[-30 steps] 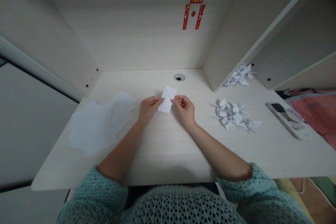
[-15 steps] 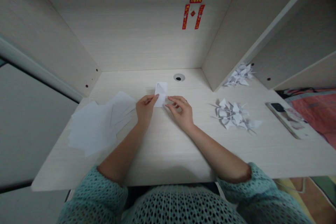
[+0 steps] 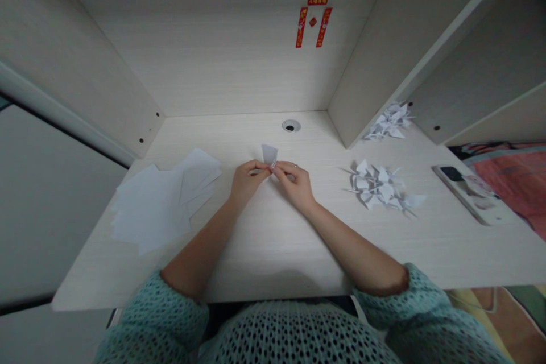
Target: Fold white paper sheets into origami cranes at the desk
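Observation:
A small folded piece of white paper (image 3: 269, 154) stands up between my hands, with its pointed tip towards the back of the desk. My left hand (image 3: 248, 180) and my right hand (image 3: 294, 180) meet at its lower end and pinch it with their fingertips. Most of the lower paper is hidden by my fingers. To the left of my left hand lies a loose stack of white paper sheets (image 3: 149, 206). A pile of folded white paper cranes (image 3: 377, 186) lies to the right of my right hand, not touching it.
The pale wood-grain desk (image 3: 273, 244) has side panels and a back panel, with a cable hole (image 3: 290, 126) near the back. More paper cranes (image 3: 389, 122) sit by the right panel. A long pale board with a dark object (image 3: 463, 193) lies at the right edge.
The flat white paper rectangle is now folded small and narrow. Both hands have closed in on it and come together, lifting it from the desk.

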`<state>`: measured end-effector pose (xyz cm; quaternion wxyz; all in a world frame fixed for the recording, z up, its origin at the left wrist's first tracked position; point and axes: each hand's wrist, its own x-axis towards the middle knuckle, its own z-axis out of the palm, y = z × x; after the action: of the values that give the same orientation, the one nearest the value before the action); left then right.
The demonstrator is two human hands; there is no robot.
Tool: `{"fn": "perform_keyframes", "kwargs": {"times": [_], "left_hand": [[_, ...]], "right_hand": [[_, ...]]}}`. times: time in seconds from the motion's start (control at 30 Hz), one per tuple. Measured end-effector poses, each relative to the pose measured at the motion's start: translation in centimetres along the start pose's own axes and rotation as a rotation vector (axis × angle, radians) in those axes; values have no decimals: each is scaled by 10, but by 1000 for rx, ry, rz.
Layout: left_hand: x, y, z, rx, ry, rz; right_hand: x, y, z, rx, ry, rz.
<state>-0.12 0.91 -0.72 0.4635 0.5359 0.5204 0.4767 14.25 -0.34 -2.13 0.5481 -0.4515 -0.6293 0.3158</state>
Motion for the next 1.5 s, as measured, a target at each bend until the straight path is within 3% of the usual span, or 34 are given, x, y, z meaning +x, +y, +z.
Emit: {"fn": "perform_keyframes", "kwargs": {"times": [0.5,0.9,1.03,1.27,1.5], "left_hand": [[6,1,-7,103,-96,109],[6,5,-7,17,-89,71],[9,4,-10,-2,-58,73],[13,4,-13,-201,119,-31],[15,0,-14,-191,252,-73]], "right_hand": [[5,4,3,244,-15,147],[7,9,3,242,-4,209],[6,10,3,228,25,232],[9,8,-4,158,251,210],[10,13,-4,123,278,243]]}}
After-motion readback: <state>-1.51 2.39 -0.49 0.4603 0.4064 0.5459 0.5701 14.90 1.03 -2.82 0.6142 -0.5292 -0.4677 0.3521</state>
